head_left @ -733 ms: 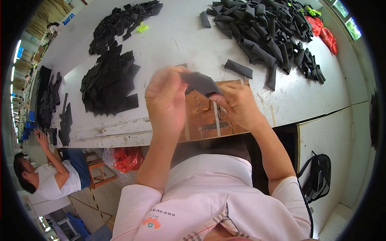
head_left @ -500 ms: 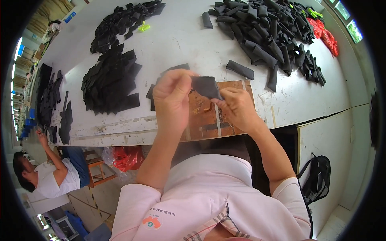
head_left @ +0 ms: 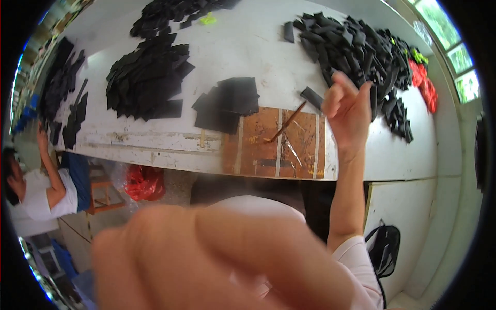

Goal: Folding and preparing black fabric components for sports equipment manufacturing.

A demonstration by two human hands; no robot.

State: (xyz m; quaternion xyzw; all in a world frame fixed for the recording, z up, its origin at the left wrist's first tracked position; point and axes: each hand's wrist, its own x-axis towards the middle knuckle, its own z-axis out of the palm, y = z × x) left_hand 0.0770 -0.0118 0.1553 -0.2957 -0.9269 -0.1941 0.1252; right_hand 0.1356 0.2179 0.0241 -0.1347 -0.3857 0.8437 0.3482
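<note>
My right hand (head_left: 349,119) is raised at the near edge of a heap of black fabric tubes (head_left: 356,44), its thumb and fingers apart and nothing visible between them. A single black tube (head_left: 311,96) lies just left of it. Very close and blurred, my left hand (head_left: 206,253) fills the bottom of the view; its fingers are too smeared to read. Between the hands, a brown board (head_left: 305,139) with pale strips sits at the table's near edge. A thin brown stick (head_left: 289,121) rests on it. Several flat black fabric pieces (head_left: 227,103) overlap its left corner.
A large stack of flat black pieces (head_left: 144,80) stands left on the white table (head_left: 268,57), with more black pieces (head_left: 160,15) behind it. Red plastic bags (head_left: 423,85) lie far right. A red bag (head_left: 143,182) is below the table's edge. Another person (head_left: 51,181) sits at left.
The black piece that both hands held over the board is out of them. My right hand has moved right to the heap; my left has come up close. The stick now shows on the board.
</note>
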